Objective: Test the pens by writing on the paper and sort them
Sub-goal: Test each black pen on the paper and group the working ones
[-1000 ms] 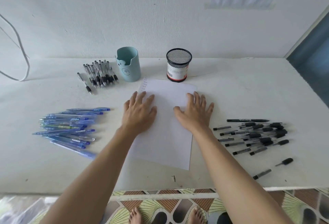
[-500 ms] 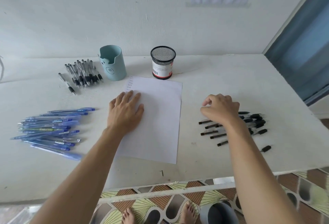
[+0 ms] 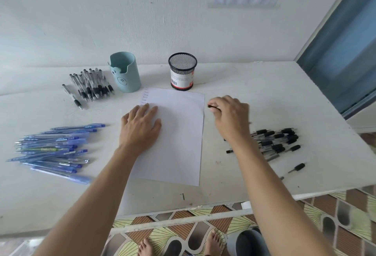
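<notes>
Early going, I'd judge: a short column of test marks [image 3: 146,97] sits at the upper left corner of the paper [image 3: 179,137], no pens stick out of the teal cup [image 3: 125,72] or the mesh cup [image 3: 182,71] (their insides barely show), and the piles are large. The left hand [image 3: 140,127] lies flat on the paper's left side. The right hand [image 3: 232,117], centre right, pinches a black pen [image 3: 213,107] just off the paper's right edge, above the black pen pile [image 3: 274,143].

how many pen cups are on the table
2. A teal cup stands at the back beside the grey pens; a black mesh cup stands to its right, just beyond the paper. None seems hidden.
</notes>
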Demonstrator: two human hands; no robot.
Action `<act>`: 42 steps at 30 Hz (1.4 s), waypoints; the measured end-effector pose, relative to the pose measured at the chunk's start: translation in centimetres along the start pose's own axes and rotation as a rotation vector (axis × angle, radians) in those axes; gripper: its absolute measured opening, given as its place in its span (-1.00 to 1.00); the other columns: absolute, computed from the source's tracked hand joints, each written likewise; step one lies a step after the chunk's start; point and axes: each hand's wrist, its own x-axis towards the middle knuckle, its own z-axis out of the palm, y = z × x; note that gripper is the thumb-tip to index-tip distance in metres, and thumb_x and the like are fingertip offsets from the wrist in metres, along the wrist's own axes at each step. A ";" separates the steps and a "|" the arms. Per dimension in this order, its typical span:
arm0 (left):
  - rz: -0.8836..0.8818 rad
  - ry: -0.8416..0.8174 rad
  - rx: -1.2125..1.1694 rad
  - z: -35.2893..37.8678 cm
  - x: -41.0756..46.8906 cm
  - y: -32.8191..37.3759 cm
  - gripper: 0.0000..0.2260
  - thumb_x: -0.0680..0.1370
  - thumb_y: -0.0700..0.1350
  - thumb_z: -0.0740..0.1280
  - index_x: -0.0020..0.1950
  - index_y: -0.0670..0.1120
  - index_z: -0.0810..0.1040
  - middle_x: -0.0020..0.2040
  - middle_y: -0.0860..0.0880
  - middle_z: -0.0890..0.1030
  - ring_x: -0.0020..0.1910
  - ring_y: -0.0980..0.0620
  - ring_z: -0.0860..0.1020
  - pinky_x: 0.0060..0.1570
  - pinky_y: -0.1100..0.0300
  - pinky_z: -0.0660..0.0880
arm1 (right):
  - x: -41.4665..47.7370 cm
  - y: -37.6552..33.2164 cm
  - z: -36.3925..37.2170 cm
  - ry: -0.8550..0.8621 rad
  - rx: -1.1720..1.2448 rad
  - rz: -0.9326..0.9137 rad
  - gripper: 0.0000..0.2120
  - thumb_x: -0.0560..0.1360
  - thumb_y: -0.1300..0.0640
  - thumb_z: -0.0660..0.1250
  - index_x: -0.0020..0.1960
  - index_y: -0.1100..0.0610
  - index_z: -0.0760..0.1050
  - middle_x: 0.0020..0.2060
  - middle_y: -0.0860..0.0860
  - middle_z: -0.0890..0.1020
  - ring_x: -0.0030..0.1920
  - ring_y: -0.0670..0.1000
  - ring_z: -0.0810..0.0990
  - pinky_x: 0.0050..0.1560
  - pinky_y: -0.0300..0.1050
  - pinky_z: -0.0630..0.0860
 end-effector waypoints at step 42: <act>-0.007 -0.062 0.005 -2.4 -2.4 4.7 -0.70 0.60 0.09 0.21 -0.15 -0.06 0.60 -0.05 -0.02 0.52 0.07 -0.11 0.47 0.01 0.04 0.24 | -0.5 -1.6 6.3 -0.488 -0.168 0.144 -0.42 0.65 -0.18 -0.11 0.63 -0.08 -0.10 0.63 0.01 -0.11 0.60 0.11 -0.21 0.55 0.19 -0.27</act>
